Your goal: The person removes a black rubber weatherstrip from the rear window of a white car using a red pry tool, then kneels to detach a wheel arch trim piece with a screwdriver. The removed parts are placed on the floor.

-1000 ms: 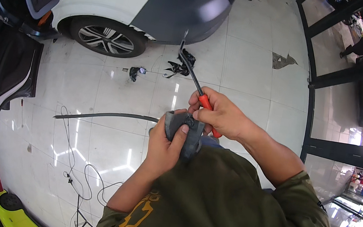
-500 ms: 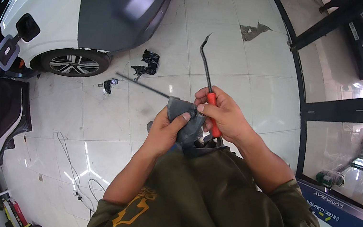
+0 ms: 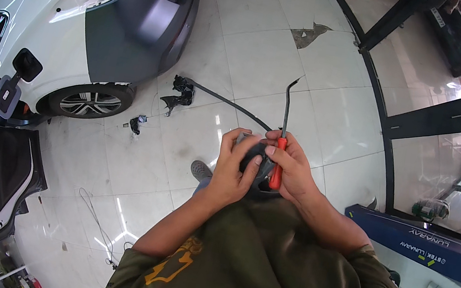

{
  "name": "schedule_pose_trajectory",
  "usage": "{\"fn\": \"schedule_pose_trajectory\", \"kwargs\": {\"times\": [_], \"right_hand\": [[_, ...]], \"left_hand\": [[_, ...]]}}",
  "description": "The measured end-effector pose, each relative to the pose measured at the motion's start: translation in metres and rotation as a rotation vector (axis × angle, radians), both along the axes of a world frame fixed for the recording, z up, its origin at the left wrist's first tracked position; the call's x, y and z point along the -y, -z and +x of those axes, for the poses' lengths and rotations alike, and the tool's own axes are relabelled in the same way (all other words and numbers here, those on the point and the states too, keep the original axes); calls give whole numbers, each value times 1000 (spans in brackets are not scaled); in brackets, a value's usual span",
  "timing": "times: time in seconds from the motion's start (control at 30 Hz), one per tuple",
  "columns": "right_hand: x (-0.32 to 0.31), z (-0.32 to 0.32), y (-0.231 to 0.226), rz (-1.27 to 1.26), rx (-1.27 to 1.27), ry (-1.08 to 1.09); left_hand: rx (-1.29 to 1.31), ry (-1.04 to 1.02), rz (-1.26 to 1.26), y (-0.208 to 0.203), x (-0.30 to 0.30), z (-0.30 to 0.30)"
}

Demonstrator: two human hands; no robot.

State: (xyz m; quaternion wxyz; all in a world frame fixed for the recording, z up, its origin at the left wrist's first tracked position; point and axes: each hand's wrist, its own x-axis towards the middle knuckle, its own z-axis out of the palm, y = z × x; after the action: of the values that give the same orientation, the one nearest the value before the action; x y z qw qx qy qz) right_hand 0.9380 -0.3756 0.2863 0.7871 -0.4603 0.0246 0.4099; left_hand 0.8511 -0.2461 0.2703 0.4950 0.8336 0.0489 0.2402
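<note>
My left hand is closed around a dark grey, hollow-looking moulded part, held in front of my body. Much of that part is covered by my fingers. From it a long thin dark strip runs away to the upper left over the floor. In my right hand is a hook tool with a red handle; its bent dark shaft points away from me. The right fingers also meet the grey part beside the left fingertips.
A white car with a dark grey rear corner stands at the left, near a detached dark door panel. Crumpled black plastic and a thin cable lie on the tiled floor. A long blue box is at the right, by black-framed glass.
My left hand has shifted right and wrapped further over the grey part, which has turned. The red-handled tool has moved right and stands straighter. The strip now slopes down toward my hands more steeply.
</note>
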Motion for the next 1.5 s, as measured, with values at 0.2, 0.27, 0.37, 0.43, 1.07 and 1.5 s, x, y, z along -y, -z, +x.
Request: {"fn": "schedule_pose_trajectory", "kwargs": {"times": [0.2, 0.27, 0.37, 0.43, 1.07, 1.5], "right_hand": [[7, -8, 18, -82, 8, -60], [5, -9, 22, -91, -14, -85], [-1, -12, 24, -89, -59, -128], [2, -13, 23, -89, -6, -132], [-11, -9, 29, -196, 219, -265], [-46, -10, 54, -513, 591, -322]], "left_hand": [[19, 178, 381, -5, -21, -9], [-34, 251, 595, -8, -27, -11], [-67, 260, 694, -6, -31, -20], [-42, 275, 668, -4, -31, -12], [-115, 199, 488, -7, -38, -17], [-112, 8, 490, 37, -62, -22]]}}
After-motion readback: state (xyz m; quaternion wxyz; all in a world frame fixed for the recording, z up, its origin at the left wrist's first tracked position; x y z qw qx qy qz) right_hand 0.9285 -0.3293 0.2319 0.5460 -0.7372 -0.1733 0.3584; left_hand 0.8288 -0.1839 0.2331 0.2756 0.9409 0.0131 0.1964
